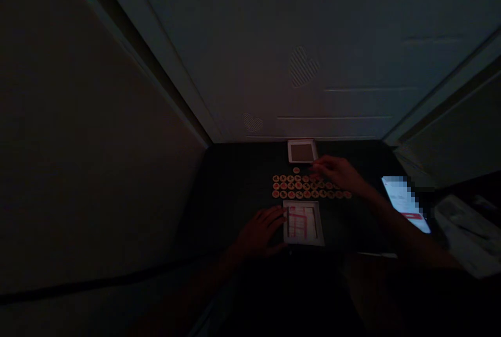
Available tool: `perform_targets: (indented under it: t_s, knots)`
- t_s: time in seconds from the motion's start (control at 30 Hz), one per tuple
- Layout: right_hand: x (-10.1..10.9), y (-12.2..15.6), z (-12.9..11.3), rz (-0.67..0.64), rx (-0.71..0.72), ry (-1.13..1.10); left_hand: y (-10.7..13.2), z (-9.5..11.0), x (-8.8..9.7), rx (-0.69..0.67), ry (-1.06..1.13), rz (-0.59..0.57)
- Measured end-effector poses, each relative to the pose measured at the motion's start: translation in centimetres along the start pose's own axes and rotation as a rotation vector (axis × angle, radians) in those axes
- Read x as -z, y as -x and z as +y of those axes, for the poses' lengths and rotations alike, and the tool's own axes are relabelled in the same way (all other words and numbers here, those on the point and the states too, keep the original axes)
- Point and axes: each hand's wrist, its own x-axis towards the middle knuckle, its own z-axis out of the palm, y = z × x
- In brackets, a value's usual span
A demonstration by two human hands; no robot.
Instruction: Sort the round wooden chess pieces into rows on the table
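Note:
The scene is very dark. Several round wooden game pieces (297, 187) with red marks lie in three rows on a dark table (235, 191). My right hand (340, 174) reaches over the right end of the rows, fingers bent down onto the pieces; whether it holds one is hidden. A single piece (296, 170) sits apart above the rows. My left hand (261, 231) rests flat with fingers apart against the left edge of a white box (303, 223) holding a red-lined sheet.
A white box lid or tray (301, 151) lies at the table's far edge by the wall. A lit phone screen (405, 202) sits at the right, with pale papers (465, 235) beyond it. A wall corner closes the left side.

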Motion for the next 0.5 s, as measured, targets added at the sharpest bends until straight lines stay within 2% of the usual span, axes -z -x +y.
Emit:
perform_targets:
  t_s: [0.33,0.5]
  knots:
    - [-1.6,1.6,-1.7,-0.223,-0.015,-0.150,-0.1,0.1,0.1,-0.005,-0.010,-0.008]
    - [-2.3,1.8,-2.0,-0.275,0.004,-0.140,-0.1,0.1,0.1,0.005,0.006,-0.011]
